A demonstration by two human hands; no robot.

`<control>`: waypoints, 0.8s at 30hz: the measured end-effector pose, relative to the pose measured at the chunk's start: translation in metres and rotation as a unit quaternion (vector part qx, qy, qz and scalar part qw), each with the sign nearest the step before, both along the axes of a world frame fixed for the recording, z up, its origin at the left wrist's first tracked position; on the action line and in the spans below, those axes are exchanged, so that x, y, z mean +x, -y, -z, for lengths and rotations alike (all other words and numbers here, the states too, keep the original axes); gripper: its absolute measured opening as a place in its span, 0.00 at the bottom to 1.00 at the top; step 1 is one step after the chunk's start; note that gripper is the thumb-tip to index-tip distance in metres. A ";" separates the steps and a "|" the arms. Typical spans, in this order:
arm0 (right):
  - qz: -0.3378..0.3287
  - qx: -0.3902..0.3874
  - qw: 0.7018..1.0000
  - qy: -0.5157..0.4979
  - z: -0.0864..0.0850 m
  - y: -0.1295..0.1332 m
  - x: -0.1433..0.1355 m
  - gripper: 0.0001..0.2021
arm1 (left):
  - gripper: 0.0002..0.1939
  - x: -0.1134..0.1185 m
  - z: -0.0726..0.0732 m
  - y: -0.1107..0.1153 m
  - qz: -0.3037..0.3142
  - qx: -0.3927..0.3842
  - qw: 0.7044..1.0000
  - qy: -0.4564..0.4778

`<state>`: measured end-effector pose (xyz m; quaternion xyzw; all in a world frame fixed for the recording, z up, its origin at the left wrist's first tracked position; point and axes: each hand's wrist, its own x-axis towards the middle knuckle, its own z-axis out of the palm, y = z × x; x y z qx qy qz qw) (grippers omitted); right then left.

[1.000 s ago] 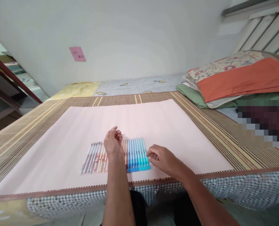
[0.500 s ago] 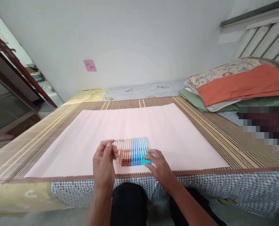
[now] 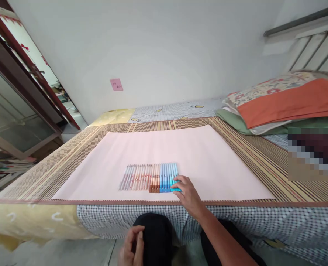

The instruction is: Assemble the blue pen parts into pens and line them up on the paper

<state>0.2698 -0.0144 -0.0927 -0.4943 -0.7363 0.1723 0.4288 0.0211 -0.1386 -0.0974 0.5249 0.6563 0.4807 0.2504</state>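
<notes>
Several pens lie side by side in a row on a pale pink sheet (image 3: 158, 146). At the left of the row are clear pens (image 3: 134, 177), then pens with brown ends (image 3: 155, 181), and blue pens (image 3: 166, 177) at the right. My right hand (image 3: 187, 194) rests at the row's right edge, its fingers apart and touching the outermost blue pens near their lower ends. Low in the view, my left hand (image 3: 133, 245) is beside my dark-clad knee, off the sheet, with fingers curled; whether it holds anything is hidden.
The sheet lies on a striped mat (image 3: 80, 155) over a bed with a checked cover (image 3: 111, 218). Folded bedding with an orange part (image 3: 285, 105) is piled at the right. Behind is a wall with a pink note (image 3: 116, 84). A glass-paned door (image 3: 17, 122) stands at the left.
My left hand has moved from over the clear pens down to beside my knee, uncovering the left of the row. My right hand stays at the blue pens. The view has shifted slightly left.
</notes>
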 end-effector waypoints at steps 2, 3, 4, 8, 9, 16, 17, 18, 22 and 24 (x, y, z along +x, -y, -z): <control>0.004 0.007 1.000 0.001 0.001 -0.001 -0.001 0.09 | 0.22 0.000 -0.001 -0.002 0.001 0.012 1.000 -0.007; 0.006 0.010 1.000 0.003 0.001 -0.001 -0.001 0.09 | 0.22 0.000 0.000 -0.002 0.004 0.016 1.000 -0.009; 0.006 0.013 1.000 0.006 0.001 -0.001 -0.001 0.08 | 0.21 0.001 0.000 -0.001 0.006 0.018 1.000 -0.012; 0.009 0.019 1.000 0.012 -0.002 0.001 -0.002 0.08 | 0.19 0.001 0.002 0.001 0.013 0.020 1.000 -0.016; 0.014 0.021 1.000 0.010 -0.002 0.001 -0.002 0.09 | 0.19 0.001 0.002 0.001 0.013 0.023 1.000 -0.017; 0.031 0.030 0.999 0.003 0.000 0.002 -0.002 0.08 | 0.16 -0.001 0.000 0.000 0.024 0.030 0.999 -0.022; 0.030 0.030 0.999 0.004 0.000 0.001 -0.002 0.08 | 0.16 -0.001 0.000 0.000 0.025 0.032 0.999 -0.025; 0.030 0.030 0.999 0.005 0.000 0.001 -0.002 0.08 | 0.16 -0.001 -0.001 0.000 0.027 0.032 0.999 -0.027; 0.033 0.030 0.999 0.010 -0.001 0.002 -0.003 0.08 | 0.16 -0.003 -0.003 -0.002 0.044 0.023 0.998 -0.042; 0.036 0.031 0.999 0.009 -0.001 0.002 -0.003 0.08 | 0.16 -0.004 -0.004 -0.002 0.046 0.024 0.998 -0.045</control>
